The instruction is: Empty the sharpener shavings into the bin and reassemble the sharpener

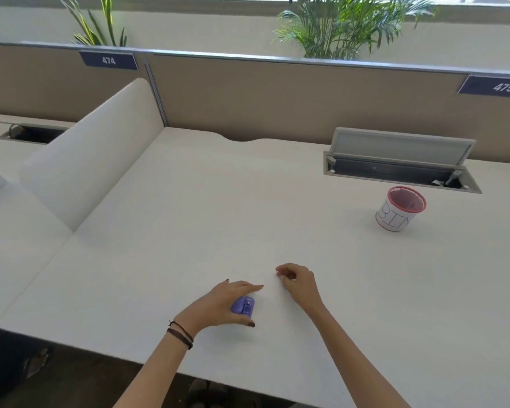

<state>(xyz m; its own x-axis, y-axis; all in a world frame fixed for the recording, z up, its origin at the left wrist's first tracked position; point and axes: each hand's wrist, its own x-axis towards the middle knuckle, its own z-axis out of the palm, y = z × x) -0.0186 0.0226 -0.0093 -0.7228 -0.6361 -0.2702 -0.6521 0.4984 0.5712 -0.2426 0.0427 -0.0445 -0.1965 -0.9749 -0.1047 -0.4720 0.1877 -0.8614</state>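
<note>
Bare forearms entered from the near desk edge; two dark cords circled the left wrist. Left hand [223,304] arched over the purple pencil sharpener [243,306], fingers spread, index finger reaching forward past it and thumb planted on the desk [189,216] just behind it. Whether the fingers pressed the sharpener or only cupped it could not be told. Under the palm the sharpener lay on its side, a small metal screw showing on its exposed face; whether its shavings compartment was attached could not be told.

Right hand [296,279], just beside the left index fingertip, rested with fingers curled loosely inward; nothing was visible between them.

Well beyond both hands, forward and to the right of the right-hand fingers, stood the bin [401,212], a red mesh cup wrapped in white paper lettered "BIN", upright and open. Behind it was an open cable tray [401,169].

Judged step: securing the sharpener for lifting. Good practice would be to close thumb and fingers on its two long sides, keep it level so no shavings spill, carry it directly over the bin mouth, and only there pull the compartment apart with the right hand.
</note>
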